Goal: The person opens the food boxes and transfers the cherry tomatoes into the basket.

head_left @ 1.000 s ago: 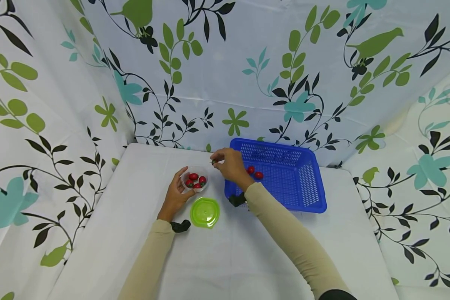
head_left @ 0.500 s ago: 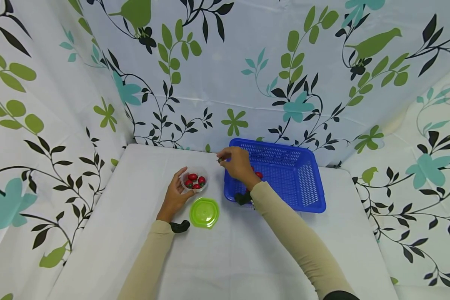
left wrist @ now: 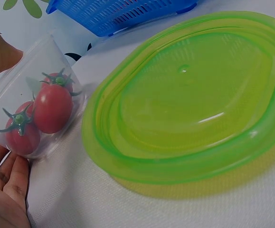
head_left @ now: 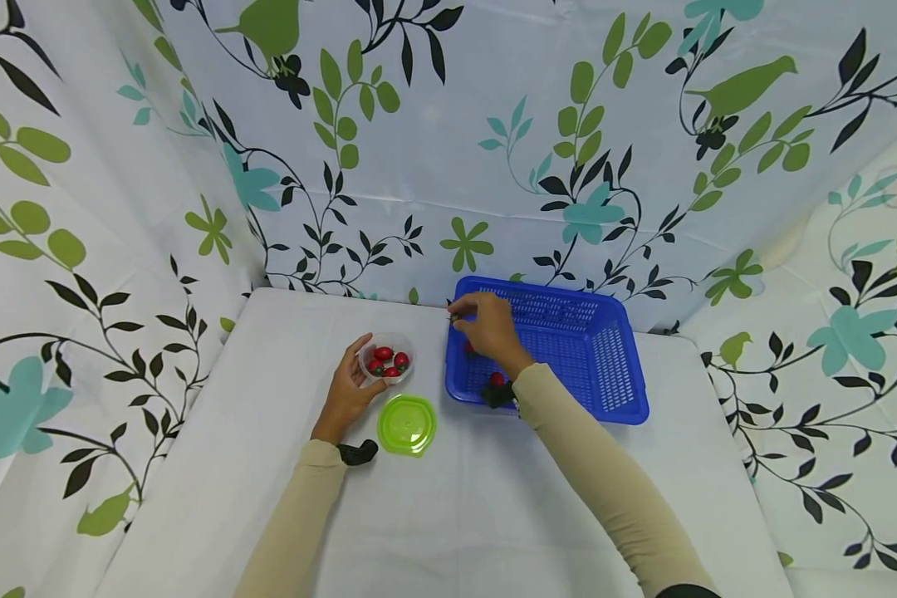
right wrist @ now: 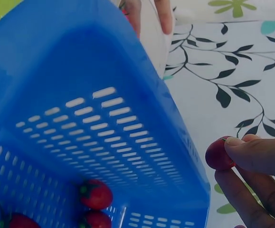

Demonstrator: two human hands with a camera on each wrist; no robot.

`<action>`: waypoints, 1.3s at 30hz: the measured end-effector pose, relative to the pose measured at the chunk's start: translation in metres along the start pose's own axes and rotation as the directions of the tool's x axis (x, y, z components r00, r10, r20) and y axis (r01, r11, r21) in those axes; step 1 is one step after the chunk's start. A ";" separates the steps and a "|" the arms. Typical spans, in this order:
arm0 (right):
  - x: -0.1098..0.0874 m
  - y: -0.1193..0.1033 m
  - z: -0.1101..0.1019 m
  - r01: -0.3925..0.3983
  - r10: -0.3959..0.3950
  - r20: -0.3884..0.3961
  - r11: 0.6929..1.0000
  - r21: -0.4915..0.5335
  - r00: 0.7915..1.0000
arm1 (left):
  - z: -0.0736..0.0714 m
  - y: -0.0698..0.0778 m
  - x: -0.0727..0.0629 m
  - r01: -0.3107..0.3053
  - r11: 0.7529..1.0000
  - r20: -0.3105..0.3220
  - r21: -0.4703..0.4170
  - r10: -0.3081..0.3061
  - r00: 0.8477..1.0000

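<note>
My left hand (head_left: 345,394) holds a small clear plastic tub (left wrist: 21,83) upright on the table, thumb and fingers around its sides. Several cherry tomatoes (left wrist: 53,109) with green stems lie in the tub. Thumb and fingers of my right hand (head_left: 489,325) pinch one cherry tomato (right wrist: 219,154) at the left rim of a blue slotted basket (head_left: 575,365). In the right wrist view that tomato is outside the basket wall, and more cherry tomatoes (right wrist: 97,194) lie on the basket floor. A green lid (head_left: 407,425) rests on the table near the left wrist.
A white cloth (head_left: 448,507) covers the table. A patterned curtain (head_left: 411,149) hangs right behind the table and along both sides. The basket stands near the back edge, right of the tub.
My right hand has moved right with the pinched cherry tomato, from the gap beside the tub to the basket's left rim. The left hand, tub and lid stay put.
</note>
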State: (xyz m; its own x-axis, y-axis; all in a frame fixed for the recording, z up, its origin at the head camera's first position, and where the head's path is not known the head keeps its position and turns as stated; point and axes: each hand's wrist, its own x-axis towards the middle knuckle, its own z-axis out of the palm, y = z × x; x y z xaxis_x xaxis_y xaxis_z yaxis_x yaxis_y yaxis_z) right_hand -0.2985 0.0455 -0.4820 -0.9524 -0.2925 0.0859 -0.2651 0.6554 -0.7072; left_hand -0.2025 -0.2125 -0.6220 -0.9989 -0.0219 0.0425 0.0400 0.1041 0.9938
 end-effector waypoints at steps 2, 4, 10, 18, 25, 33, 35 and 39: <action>0.000 0.003 -0.002 0.002 -0.002 -0.002 1.000 -0.005 1.000 | 0.000 0.000 0.000 -0.001 1.000 -0.002 0.003 0.001 1.000; 0.000 0.007 -0.004 0.003 -0.003 -0.008 1.000 -0.011 1.000 | 0.000 0.000 0.000 -0.001 1.000 -0.002 0.006 0.001 1.000; -0.002 0.015 -0.011 -0.016 0.016 -0.018 1.000 0.003 1.000 | -0.001 -0.001 0.000 0.004 1.000 -0.003 0.015 -0.004 1.000; -0.005 0.028 -0.019 -0.065 0.065 -0.011 0.998 0.005 0.998 | 0.000 -0.002 0.001 0.004 1.000 -0.005 0.016 -0.004 1.000; -0.007 0.037 -0.023 -0.098 0.097 -0.020 0.995 -0.017 0.995 | 0.000 -0.003 0.002 0.009 1.000 -0.009 0.022 -0.009 1.000; -0.010 0.048 -0.028 -0.099 0.099 -0.015 0.995 -0.015 0.995 | 0.000 0.000 0.001 0.017 1.000 -0.002 0.025 -0.017 1.000; -0.010 0.052 -0.029 -0.104 0.104 -0.016 0.994 -0.015 0.994 | 0.000 0.000 0.001 0.012 1.000 -0.001 0.025 -0.012 1.000; -0.011 0.058 -0.031 -0.125 0.125 -0.010 0.992 -0.008 0.992 | 0.000 0.001 0.001 0.009 1.000 -0.001 0.011 -0.009 1.000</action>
State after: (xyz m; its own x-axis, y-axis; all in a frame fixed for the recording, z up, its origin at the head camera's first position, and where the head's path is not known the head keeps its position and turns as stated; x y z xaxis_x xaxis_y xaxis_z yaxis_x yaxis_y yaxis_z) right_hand -0.3079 0.1085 -0.5019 -0.9795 -0.2016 0.0039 -0.1453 0.6925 -0.7067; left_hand -0.2032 -0.2119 -0.6210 -0.9991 -0.0242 0.0338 0.0308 0.1146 0.9929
